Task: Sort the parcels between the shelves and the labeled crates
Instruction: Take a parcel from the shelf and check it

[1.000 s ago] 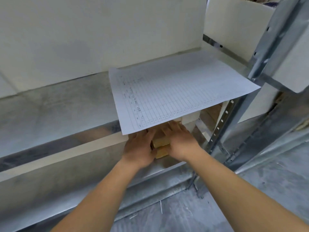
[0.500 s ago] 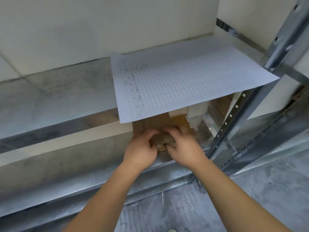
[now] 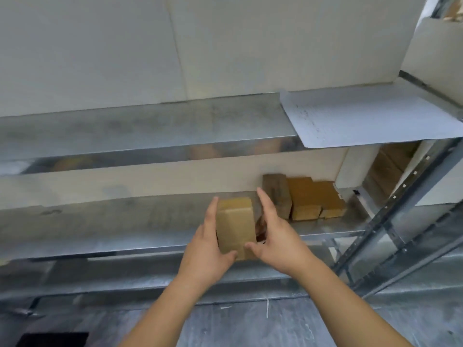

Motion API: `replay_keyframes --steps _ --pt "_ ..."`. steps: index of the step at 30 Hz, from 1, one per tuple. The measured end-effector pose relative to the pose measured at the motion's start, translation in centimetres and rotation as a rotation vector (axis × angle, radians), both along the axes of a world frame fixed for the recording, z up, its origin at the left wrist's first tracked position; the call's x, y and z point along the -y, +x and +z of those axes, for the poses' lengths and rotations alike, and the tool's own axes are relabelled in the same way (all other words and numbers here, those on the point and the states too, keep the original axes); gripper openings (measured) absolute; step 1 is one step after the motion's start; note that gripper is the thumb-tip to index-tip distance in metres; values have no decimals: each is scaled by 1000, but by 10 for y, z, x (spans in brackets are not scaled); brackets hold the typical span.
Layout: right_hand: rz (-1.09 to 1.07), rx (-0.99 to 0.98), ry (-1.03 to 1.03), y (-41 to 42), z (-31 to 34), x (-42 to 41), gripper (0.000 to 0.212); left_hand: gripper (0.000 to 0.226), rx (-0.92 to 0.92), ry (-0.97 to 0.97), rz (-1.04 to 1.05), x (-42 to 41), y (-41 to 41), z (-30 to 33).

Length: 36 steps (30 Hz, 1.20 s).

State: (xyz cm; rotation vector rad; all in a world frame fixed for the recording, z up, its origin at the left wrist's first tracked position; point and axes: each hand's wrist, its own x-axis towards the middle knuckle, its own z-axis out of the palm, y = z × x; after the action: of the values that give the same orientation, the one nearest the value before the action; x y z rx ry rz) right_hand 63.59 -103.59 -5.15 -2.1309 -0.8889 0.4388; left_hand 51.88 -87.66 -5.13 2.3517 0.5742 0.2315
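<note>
Both hands have drawn back from under the paper sheet (image 3: 370, 116) — left hand (image 3: 208, 244) gripping a tan parcel (image 3: 235, 226), right hand (image 3: 278, 236) flat-fingered against its side — so it sits clear at the lower shelf (image 3: 125, 234) edge, apparently pulled for sorting.

Two bare forearms and hands

The left hand (image 3: 209, 242) and right hand (image 3: 276, 240) wear no gloves, rings or watch; no sleeves reach the forearms.
</note>
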Motion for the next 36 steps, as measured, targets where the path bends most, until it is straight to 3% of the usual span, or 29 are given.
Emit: replay_keyframes --steps 3,10,13,17,19,23,26,30,36 --pt "150 74 -34 -47 5 -39 105 122 -14 67 64 -28 -67 -1" --pt "426 66 119 -176 3 -131 67 47 153 66 283 -85 -240 1" --pt "532 47 191 -236 12 -168 37 37 181 118 361 -99 -310 9" --pt "641 29 200 -314 21 -214 24 19 200 134 507 -111 -397 16" --pt "668 -76 197 -351 26 -232 40 31 220 66 619 -115 -437 21" --pt "830 -153 106 -418 37 -258 105 86 231 -12 800 -116 -511 32" --pt "935 -128 121 -458 36 -279 122 107 245 -17 908 -116 -552 35" --pt "1090 -113 163 -507 36 -307 118 107 222 54 1019 -116 -597 34" --pt "1266 -88 276 -567 18 -351 77 74 107 159 1134 -126 -651 24"
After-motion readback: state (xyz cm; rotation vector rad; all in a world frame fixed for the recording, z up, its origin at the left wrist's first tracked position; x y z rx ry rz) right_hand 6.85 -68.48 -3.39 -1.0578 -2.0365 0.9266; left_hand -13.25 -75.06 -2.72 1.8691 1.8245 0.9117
